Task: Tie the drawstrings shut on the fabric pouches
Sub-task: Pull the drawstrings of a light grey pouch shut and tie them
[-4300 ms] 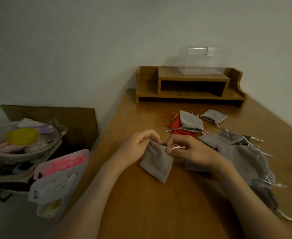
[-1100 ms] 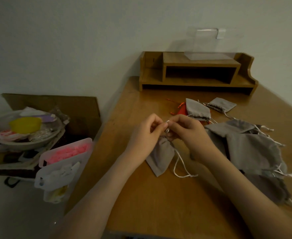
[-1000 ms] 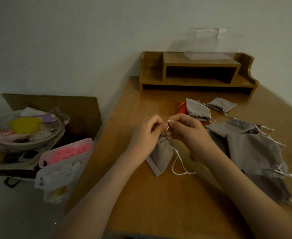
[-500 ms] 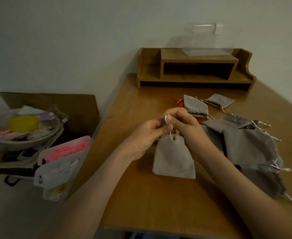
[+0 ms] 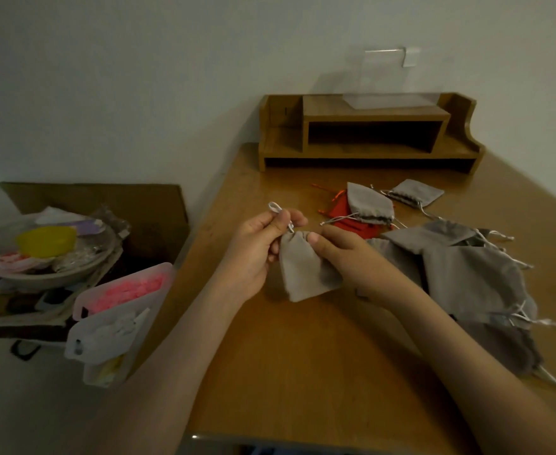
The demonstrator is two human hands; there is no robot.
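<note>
Pinching the drawstring [image 5: 275, 207] upward, left grip [image 5: 257, 246]; right grip [image 5: 352, 259] curled round the grey pouch [image 5: 302, 272].

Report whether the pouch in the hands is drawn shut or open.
Drawn shut: the pouch is bunched tight on top, where the left hand pinches the cord.

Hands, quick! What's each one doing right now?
Left hand: pinches the white drawstring of the grey pouch.
Right hand: grips the grey pouch near its gathered top.
</note>
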